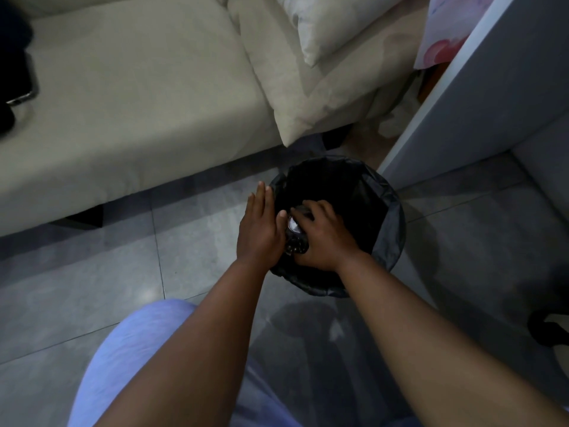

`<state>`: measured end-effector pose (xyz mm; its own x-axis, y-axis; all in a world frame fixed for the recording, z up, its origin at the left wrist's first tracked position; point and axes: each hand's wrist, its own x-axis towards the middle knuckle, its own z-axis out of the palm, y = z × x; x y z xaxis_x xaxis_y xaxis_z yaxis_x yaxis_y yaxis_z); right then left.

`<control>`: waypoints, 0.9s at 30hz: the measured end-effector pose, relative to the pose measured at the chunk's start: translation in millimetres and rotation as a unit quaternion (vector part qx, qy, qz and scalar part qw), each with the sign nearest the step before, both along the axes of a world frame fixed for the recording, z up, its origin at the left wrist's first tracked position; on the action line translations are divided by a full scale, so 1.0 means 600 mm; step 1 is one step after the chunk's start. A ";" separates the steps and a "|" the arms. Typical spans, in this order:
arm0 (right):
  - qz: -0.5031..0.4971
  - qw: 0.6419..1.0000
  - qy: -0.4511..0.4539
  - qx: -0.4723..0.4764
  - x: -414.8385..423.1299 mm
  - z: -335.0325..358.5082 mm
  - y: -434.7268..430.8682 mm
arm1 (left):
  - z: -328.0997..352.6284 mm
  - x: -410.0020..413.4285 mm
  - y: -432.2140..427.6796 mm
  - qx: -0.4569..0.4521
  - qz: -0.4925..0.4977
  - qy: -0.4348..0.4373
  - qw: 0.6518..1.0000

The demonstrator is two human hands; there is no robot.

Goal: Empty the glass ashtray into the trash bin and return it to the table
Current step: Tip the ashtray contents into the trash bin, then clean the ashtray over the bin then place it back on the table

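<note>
Head view puts my forearms reaching forward and down from my lap, and the risk I judge closest is the glass ashtray (296, 234) slipping out of my right hand (323, 238) into the trash bin (389, 217), since my fingers curl over its top with only part of the glass showing and smooth glass tipped over an open liner gives little purchase. My left hand (260, 224) lies flat with fingers pressed together against the ashtray's left side, just beyond my wrist, steadying it. Past both hands, a careless shake could scatter ash over the bin's far rim onto the floor (123, 272).
</note>
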<state>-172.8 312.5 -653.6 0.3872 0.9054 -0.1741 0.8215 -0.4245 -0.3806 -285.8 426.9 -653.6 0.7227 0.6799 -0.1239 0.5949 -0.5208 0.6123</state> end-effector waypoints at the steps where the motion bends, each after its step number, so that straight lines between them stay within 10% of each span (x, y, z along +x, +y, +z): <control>1: -0.004 1.000 0.000 0.002 0.000 0.000 0.000 | 0.001 0.001 -0.001 -0.001 0.000 0.000 1.000; 12: 0.050 0.998 0.026 -0.024 -0.011 0.010 -0.003 | 0.008 0.001 -0.001 -0.005 0.006 0.004 1.000; 17: -0.155 0.973 0.156 0.066 0.001 0.000 -0.016 | 0.015 0.005 0.004 0.001 0.000 0.017 1.000; 20: -0.325 0.862 0.363 0.141 0.011 0.016 -0.023 | 0.027 0.009 0.007 0.028 -0.003 0.005 1.000; 24: -0.441 0.607 0.639 0.168 0.032 0.030 -0.042 | 0.050 0.013 0.003 0.025 -0.091 -0.022 0.995; 27: -0.436 0.532 0.700 0.189 0.038 0.031 -0.052 | 0.059 0.016 -0.006 0.037 -0.190 0.014 0.981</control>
<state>-149.9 281.2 -635.1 0.4192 0.5602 -0.7144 -0.8277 -0.0875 -0.5543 -276.4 423.5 -617.9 0.9227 0.3703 -0.1074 0.3652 -0.7499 0.5516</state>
